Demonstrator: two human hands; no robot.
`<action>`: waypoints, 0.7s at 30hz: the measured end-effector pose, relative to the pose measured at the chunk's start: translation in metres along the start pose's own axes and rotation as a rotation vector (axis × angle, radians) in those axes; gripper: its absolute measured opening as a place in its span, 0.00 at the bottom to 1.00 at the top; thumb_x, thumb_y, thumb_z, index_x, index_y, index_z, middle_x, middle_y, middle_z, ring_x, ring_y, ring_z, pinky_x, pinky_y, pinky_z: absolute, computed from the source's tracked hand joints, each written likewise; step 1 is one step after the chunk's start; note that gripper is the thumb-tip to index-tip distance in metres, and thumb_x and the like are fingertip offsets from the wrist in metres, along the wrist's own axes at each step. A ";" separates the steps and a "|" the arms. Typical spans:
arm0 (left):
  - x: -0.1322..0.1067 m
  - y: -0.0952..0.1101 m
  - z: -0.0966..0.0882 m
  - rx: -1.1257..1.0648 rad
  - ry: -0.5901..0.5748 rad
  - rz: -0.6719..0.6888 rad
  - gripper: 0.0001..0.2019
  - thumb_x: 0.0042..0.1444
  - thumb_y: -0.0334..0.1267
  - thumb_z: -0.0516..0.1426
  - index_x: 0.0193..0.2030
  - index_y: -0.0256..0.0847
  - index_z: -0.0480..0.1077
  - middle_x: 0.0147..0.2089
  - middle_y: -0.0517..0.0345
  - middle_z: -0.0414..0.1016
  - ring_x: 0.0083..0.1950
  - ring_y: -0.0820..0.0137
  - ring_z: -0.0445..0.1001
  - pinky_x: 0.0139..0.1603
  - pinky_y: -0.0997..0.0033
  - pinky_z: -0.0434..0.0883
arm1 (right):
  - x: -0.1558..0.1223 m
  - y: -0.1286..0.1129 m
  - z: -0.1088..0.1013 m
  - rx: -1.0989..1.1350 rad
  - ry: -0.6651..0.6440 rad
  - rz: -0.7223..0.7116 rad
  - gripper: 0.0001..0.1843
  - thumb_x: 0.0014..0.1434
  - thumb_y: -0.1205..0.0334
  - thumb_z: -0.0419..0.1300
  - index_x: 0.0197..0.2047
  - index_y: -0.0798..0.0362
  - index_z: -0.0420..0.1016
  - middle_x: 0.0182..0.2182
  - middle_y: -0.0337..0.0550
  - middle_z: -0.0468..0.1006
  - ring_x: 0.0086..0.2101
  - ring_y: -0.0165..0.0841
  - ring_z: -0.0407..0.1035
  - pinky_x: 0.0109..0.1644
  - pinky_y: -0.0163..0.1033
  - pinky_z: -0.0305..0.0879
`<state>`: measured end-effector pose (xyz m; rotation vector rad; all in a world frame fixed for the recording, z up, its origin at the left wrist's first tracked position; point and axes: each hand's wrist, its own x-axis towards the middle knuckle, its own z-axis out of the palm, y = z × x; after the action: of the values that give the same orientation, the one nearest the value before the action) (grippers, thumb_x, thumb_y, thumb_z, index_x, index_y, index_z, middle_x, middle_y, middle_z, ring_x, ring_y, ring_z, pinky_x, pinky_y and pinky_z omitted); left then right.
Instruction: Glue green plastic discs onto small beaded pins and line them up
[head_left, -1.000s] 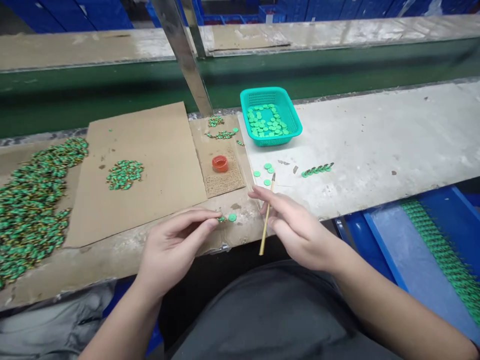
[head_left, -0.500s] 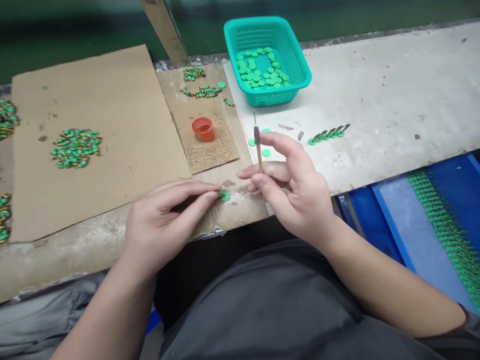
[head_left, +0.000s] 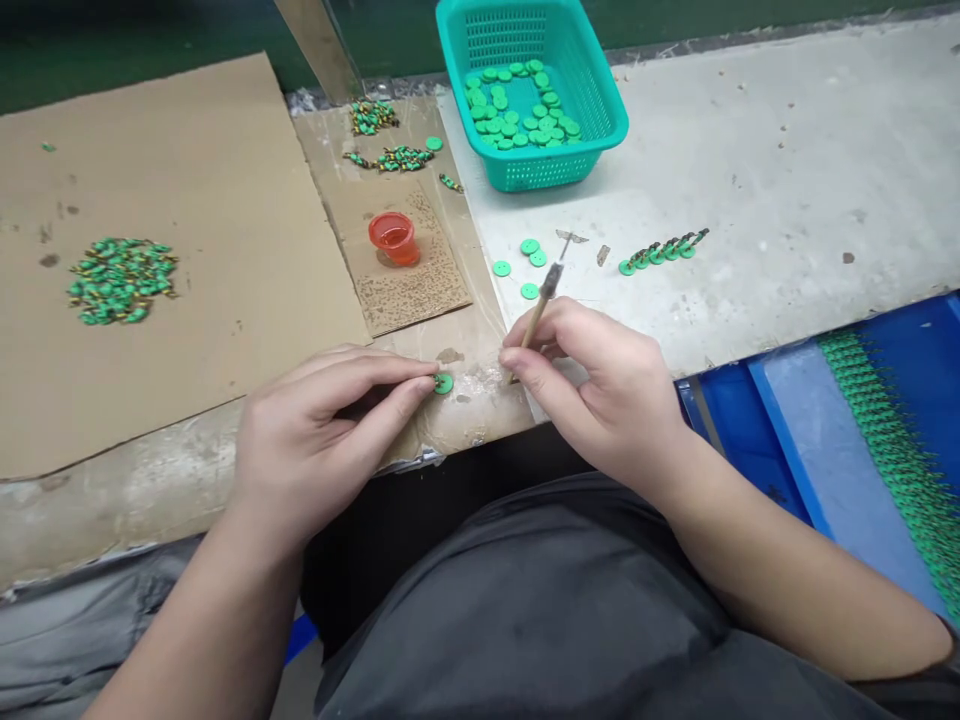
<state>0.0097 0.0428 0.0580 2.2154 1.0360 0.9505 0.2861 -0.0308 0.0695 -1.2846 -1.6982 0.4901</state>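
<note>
The green disc point(head_left: 444, 384) lies flat on the worn, stained bench point(head_left: 480, 408), near its front edge. My left hand point(head_left: 330, 430) rests low beside it, thumb and forefinger pinched together on a small piece point(head_left: 436, 381) at the disc's left edge; the fingertips hide most of that piece. My right hand point(head_left: 600, 400) grips a thin stick point(head_left: 535, 325) between thumb and fingers, its needle end slanting up and away from me, clear of the disc.

Just beyond, a red cup point(head_left: 394, 238) stands on a speckled scrap of cardboard point(head_left: 409, 290). Four loose discs point(head_left: 529, 291) lie near the stick on the white sheet point(head_left: 750, 180), with a neat row of discs topped by dark pieces point(head_left: 660, 252) to their right. A teal basket point(head_left: 544, 172) holds more discs. To my left, a heap of green and gold pieces point(head_left: 124, 280) sits on a big cardboard sheet point(head_left: 247, 250). A green panel point(head_left: 712, 20) runs behind the bench, and a blue bin point(head_left: 799, 450) is below on my right.

Half a second ago the stick stood nearly upright with my forefinger raised; now it leans and that finger has curled down. A second ago the disc lay just apart from my left fingertips; now it touches them.
</note>
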 end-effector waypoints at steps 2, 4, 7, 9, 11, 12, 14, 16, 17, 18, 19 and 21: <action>0.000 0.000 0.000 0.000 0.006 0.010 0.04 0.77 0.43 0.74 0.49 0.54 0.94 0.50 0.61 0.98 0.47 0.67 0.95 0.58 0.67 0.89 | 0.001 0.000 -0.010 -0.082 -0.048 -0.009 0.12 0.88 0.59 0.67 0.47 0.47 0.81 0.43 0.42 0.91 0.44 0.40 0.87 0.53 0.46 0.85; 0.001 0.000 0.001 0.000 0.006 0.014 0.04 0.77 0.43 0.74 0.48 0.53 0.94 0.49 0.61 0.98 0.46 0.66 0.95 0.56 0.65 0.90 | 0.000 0.000 -0.016 -0.116 -0.109 0.003 0.11 0.88 0.59 0.66 0.48 0.47 0.82 0.43 0.43 0.92 0.43 0.40 0.87 0.52 0.44 0.83; 0.001 0.003 0.001 0.006 0.004 0.009 0.03 0.77 0.44 0.74 0.47 0.56 0.93 0.49 0.63 0.97 0.46 0.65 0.95 0.55 0.63 0.91 | -0.001 -0.002 -0.018 -0.128 -0.166 0.038 0.09 0.87 0.60 0.64 0.49 0.47 0.83 0.43 0.42 0.91 0.43 0.40 0.88 0.50 0.43 0.82; 0.000 0.006 0.001 0.028 -0.002 -0.022 0.04 0.78 0.46 0.73 0.48 0.59 0.92 0.50 0.67 0.97 0.48 0.64 0.95 0.56 0.59 0.91 | -0.002 -0.003 -0.018 -0.120 -0.182 0.051 0.08 0.87 0.61 0.64 0.50 0.47 0.83 0.44 0.41 0.91 0.41 0.38 0.87 0.50 0.42 0.82; -0.001 0.007 0.001 0.049 -0.011 -0.048 0.04 0.79 0.47 0.72 0.49 0.62 0.91 0.51 0.70 0.97 0.50 0.63 0.95 0.57 0.58 0.91 | -0.002 -0.003 -0.019 -0.119 -0.186 0.050 0.07 0.87 0.61 0.64 0.52 0.48 0.83 0.44 0.41 0.91 0.40 0.37 0.86 0.49 0.42 0.81; -0.001 0.008 0.001 0.054 -0.014 -0.055 0.05 0.79 0.47 0.71 0.49 0.62 0.91 0.52 0.71 0.97 0.50 0.64 0.96 0.58 0.58 0.91 | -0.002 -0.003 -0.020 -0.122 -0.188 0.044 0.07 0.87 0.61 0.64 0.52 0.48 0.83 0.44 0.41 0.90 0.39 0.37 0.86 0.49 0.42 0.81; -0.002 0.008 0.001 0.051 -0.012 -0.038 0.05 0.79 0.47 0.72 0.49 0.62 0.92 0.51 0.71 0.97 0.50 0.65 0.96 0.58 0.60 0.91 | -0.002 -0.004 -0.023 -0.134 -0.199 0.036 0.07 0.86 0.62 0.64 0.52 0.48 0.83 0.44 0.42 0.91 0.40 0.38 0.86 0.49 0.42 0.81; -0.002 0.007 0.001 0.047 -0.007 -0.002 0.04 0.78 0.45 0.73 0.49 0.60 0.93 0.50 0.70 0.97 0.49 0.66 0.95 0.58 0.62 0.91 | -0.001 -0.005 -0.028 -0.156 -0.236 0.040 0.07 0.86 0.63 0.64 0.52 0.49 0.84 0.44 0.42 0.91 0.41 0.39 0.87 0.49 0.42 0.80; -0.002 0.007 0.001 0.050 -0.003 0.016 0.04 0.78 0.44 0.73 0.49 0.59 0.93 0.50 0.68 0.97 0.49 0.66 0.95 0.58 0.63 0.90 | 0.000 -0.005 -0.030 -0.170 -0.264 0.045 0.07 0.86 0.64 0.64 0.52 0.49 0.84 0.44 0.42 0.91 0.41 0.39 0.87 0.49 0.42 0.80; -0.002 0.006 0.000 0.055 0.002 0.032 0.04 0.78 0.43 0.74 0.49 0.58 0.93 0.50 0.67 0.97 0.49 0.66 0.95 0.57 0.63 0.90 | 0.001 -0.006 -0.032 -0.183 -0.289 0.048 0.06 0.85 0.65 0.65 0.52 0.50 0.84 0.44 0.42 0.90 0.41 0.40 0.87 0.49 0.42 0.79; -0.002 0.006 0.000 0.062 0.004 0.041 0.04 0.79 0.43 0.73 0.50 0.56 0.94 0.50 0.65 0.97 0.49 0.66 0.95 0.57 0.64 0.90 | 0.003 -0.006 -0.032 -0.193 -0.308 0.048 0.07 0.85 0.66 0.65 0.51 0.49 0.84 0.43 0.42 0.90 0.42 0.40 0.87 0.49 0.42 0.79; -0.002 0.007 0.000 0.069 0.006 0.036 0.05 0.80 0.43 0.73 0.51 0.54 0.94 0.51 0.62 0.98 0.49 0.67 0.95 0.58 0.65 0.89 | 0.007 -0.007 -0.027 -0.194 -0.302 0.040 0.08 0.86 0.65 0.66 0.50 0.49 0.84 0.43 0.41 0.89 0.43 0.39 0.87 0.51 0.41 0.80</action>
<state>0.0121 0.0368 0.0617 2.2956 1.0499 0.9504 0.3051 -0.0326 0.0908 -1.4418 -2.0134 0.5776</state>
